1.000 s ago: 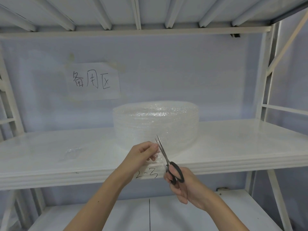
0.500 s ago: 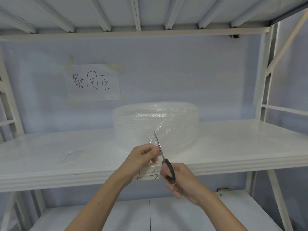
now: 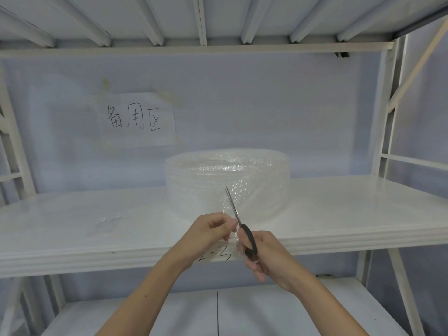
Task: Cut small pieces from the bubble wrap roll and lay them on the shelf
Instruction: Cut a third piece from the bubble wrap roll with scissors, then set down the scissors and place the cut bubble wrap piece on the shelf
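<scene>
**Scissors set along the loose flap of bubble wrap, at the near edge of the shelf**

The bubble wrap roll [image 3: 228, 183] lay flat on the shelf [image 3: 339, 214], centre, its loose flap [image 3: 230, 214] drawn toward the near edge. The left hand [image 3: 211, 235] pinched that flap just left of the cut line, fingers curled round the film. The scissors [image 3: 238, 221], gripped by the right hand [image 3: 264, 255] through the black handles, pointed far and slightly left, blades apparently nearly closed, their long axis running up the flap toward the roll. The strip to be freed therefore lay on the left-hand side. A small clear piece [image 3: 105, 223] rested on the shelf well to the left. Judged next: finishing the cut along that axis.
</scene>
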Action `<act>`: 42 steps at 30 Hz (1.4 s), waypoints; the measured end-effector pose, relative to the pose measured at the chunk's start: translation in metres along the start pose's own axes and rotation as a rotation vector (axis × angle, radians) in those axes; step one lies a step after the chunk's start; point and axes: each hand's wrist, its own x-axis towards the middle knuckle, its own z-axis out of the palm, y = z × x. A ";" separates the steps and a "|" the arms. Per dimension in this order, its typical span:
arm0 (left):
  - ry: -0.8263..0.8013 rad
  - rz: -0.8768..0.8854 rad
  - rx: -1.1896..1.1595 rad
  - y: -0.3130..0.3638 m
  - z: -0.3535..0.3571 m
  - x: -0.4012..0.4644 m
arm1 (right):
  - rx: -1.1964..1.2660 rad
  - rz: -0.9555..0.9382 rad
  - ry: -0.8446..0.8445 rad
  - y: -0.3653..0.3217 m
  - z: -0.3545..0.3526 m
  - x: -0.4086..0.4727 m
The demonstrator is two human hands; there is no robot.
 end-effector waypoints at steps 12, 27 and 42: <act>-0.062 -0.011 -0.031 0.001 0.000 -0.001 | 0.023 -0.057 0.083 -0.007 0.004 0.011; -0.125 -0.051 0.094 0.003 -0.002 -0.006 | 0.194 -0.146 0.117 -0.054 -0.011 0.012; 0.100 -0.058 -0.067 0.001 -0.002 0.000 | -0.342 0.030 0.728 -0.023 -0.104 0.004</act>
